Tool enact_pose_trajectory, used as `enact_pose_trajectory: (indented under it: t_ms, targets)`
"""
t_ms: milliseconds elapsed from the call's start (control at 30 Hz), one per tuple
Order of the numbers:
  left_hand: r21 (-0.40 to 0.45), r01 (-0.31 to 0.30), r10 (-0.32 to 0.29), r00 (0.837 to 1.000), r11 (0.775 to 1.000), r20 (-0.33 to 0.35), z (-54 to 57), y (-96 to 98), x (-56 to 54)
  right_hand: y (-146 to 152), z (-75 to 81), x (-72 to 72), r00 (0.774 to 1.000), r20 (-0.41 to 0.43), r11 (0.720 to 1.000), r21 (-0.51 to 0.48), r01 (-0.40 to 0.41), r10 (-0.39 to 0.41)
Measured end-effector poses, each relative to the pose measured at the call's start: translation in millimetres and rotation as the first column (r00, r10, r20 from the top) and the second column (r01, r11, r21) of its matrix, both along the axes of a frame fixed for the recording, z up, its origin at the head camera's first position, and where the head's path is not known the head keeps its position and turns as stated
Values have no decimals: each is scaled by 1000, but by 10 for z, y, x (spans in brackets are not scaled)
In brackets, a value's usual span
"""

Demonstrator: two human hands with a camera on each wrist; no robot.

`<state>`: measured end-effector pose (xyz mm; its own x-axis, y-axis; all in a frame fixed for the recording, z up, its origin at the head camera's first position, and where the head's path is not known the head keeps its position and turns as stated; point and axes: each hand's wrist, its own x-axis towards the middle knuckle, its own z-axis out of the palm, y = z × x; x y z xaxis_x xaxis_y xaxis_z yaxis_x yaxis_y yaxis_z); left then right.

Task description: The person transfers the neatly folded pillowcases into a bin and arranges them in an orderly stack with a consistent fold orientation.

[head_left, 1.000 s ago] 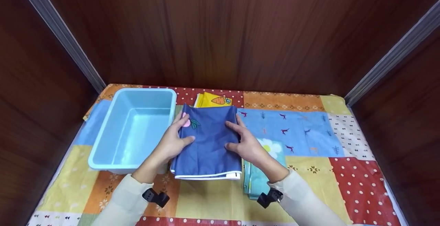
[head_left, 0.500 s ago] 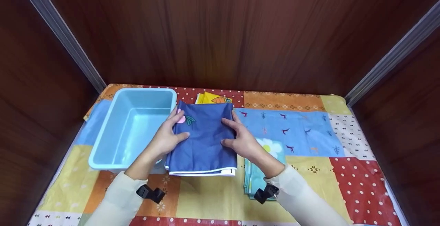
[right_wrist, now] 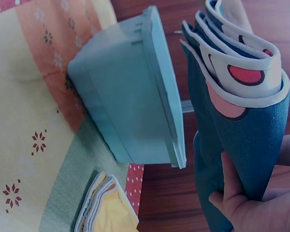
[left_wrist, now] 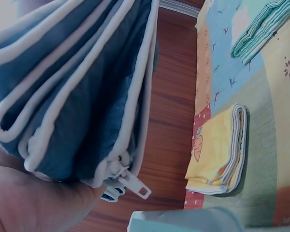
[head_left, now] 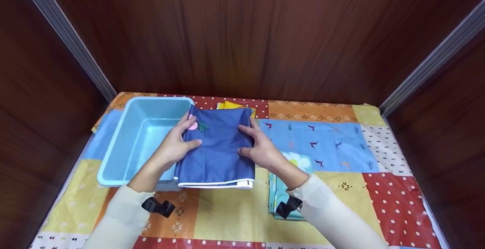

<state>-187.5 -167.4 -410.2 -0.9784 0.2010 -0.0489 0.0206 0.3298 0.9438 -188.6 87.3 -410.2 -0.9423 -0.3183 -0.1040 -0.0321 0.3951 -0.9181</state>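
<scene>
a folded navy cloth (head_left: 219, 148), white-piped, is held up at the right rim of the smooth plastic tub (head_left: 127, 139) — left hand (head_left: 175, 143) and right hand (head_left: 262, 146) clamped on its sides. patchwork tablecloth (head_left: 337, 146) under the tub; wood-grain wall (head_left: 242, 44) behind.

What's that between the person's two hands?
A folded navy cloth: the head view shows the left hand gripping one side and the right hand the other.

no readable txt, nos., labels, brands or signs, all views
</scene>
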Motion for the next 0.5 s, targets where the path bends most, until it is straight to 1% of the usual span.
enact_pose_trajectory:
  t_ms: [200,500]
  targets:
    - [-9,6,-6,1000,1000,13,50,-65,-19,-60,72,2,1000,6,1000,14,-3,3]
    - [-30,18,-17,1000,999,14,115,-148,-37,-145,92,-31,1000,0,999,41,-10,10]
